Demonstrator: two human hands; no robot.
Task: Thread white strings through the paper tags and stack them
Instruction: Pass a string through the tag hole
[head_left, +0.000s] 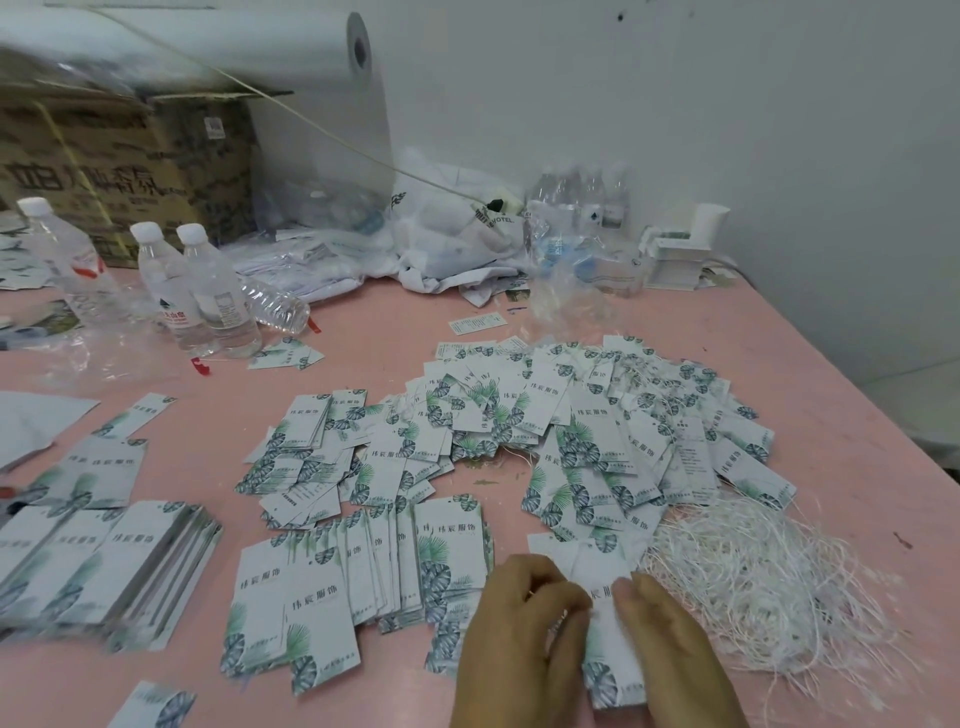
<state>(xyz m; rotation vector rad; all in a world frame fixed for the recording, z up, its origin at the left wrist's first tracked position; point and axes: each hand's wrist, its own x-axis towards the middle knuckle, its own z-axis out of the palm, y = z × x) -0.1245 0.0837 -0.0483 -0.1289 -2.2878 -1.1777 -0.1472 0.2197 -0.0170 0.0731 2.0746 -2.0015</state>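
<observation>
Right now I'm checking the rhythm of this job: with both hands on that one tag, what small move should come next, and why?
Probably push the string end through the tag's hole. Both hands, left hand and right hand, pinch one paper tag near its top, and a thin white strand shows at the left fingers. Whether it has already passed the hole cannot be told. The loose strings lie just to the right.
</observation>
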